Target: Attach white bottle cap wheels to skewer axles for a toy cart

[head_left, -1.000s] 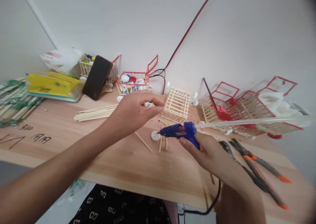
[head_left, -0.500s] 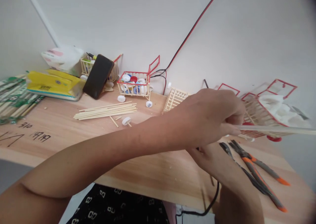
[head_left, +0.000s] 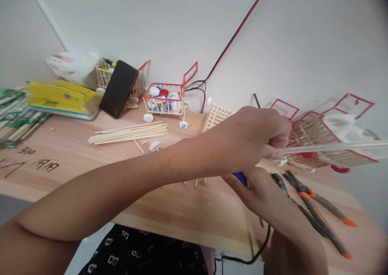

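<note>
My left arm crosses over in front of my right, and my left hand (head_left: 257, 135) is closed on a long translucent glue stick (head_left: 330, 147) that reaches out to the right. Just below it, my right hand (head_left: 260, 188) is wrapped round a blue glue gun (head_left: 240, 178); only a small blue patch shows, the rest hidden by my hands. A black cord (head_left: 266, 242) hangs below the right hand. Behind my left wrist stands a partly covered stick frame (head_left: 216, 116). Its lower part and the gun's nozzle are out of sight.
Orange-handled pliers (head_left: 325, 206) and a black-handled tool (head_left: 303, 210) lie at right. Behind are small stick carts with red rims, one holding bottle caps (head_left: 163, 99). Loose sticks (head_left: 130, 132), a phone (head_left: 119, 89), a yellow packet (head_left: 60, 99) and bundled sticks (head_left: 21, 117) lie left.
Both hands stay close together; the left has shifted slightly left and the glue stick sits a little higher. A blue patch of the glue gun now shows. The view has shifted slightly.
</note>
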### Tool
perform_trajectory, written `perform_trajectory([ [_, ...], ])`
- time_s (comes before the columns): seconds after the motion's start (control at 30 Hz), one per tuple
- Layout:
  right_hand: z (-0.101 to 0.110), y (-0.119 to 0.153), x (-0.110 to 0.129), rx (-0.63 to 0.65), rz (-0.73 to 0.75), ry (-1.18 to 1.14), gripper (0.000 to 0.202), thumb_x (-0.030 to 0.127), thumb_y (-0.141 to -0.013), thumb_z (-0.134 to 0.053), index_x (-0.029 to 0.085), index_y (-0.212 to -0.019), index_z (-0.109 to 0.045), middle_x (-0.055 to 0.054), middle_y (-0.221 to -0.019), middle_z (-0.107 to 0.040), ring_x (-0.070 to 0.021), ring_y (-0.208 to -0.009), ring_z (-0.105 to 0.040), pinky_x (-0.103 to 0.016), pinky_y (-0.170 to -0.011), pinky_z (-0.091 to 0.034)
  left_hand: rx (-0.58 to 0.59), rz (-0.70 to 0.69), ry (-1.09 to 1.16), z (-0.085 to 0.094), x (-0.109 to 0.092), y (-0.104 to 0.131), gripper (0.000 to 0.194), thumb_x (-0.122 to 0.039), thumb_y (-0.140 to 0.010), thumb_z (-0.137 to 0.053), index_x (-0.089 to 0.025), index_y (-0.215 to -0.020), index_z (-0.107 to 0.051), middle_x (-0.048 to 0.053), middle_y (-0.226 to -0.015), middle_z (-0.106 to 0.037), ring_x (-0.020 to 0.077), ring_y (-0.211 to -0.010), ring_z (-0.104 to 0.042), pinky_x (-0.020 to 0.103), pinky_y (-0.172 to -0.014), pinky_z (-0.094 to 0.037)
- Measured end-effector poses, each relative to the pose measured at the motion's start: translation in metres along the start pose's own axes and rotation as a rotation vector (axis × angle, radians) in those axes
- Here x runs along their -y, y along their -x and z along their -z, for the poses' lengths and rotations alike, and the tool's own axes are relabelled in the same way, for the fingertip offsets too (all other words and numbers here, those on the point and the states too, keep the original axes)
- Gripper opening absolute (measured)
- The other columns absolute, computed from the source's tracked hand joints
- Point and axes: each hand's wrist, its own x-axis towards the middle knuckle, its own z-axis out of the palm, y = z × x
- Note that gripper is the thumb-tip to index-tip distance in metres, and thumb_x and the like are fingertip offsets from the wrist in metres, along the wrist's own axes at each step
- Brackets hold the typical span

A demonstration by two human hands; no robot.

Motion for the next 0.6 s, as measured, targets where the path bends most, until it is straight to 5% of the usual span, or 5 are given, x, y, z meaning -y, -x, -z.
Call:
perform_trajectory([
  [0.6,0.001,-0.002,-0.002,0.074,-0.072,-0.012,0.035,0.045,-0.088,-0.045,0.019,-0.065,-0.05,-0.001,-0.053,-0.054,-0.0139,-0.045,-0.048,-0.025,-0.043,-0.031,0.01,-0.007,0.01,-0.003,0.012,-0.003,0.013,-0.01,-0.077,-0.054,-0.016,-0.066,-0.058,0.0,-0.067,-0.061,0.0131,-0.068,-0.056,0.026,-0.064,-0.04],
])
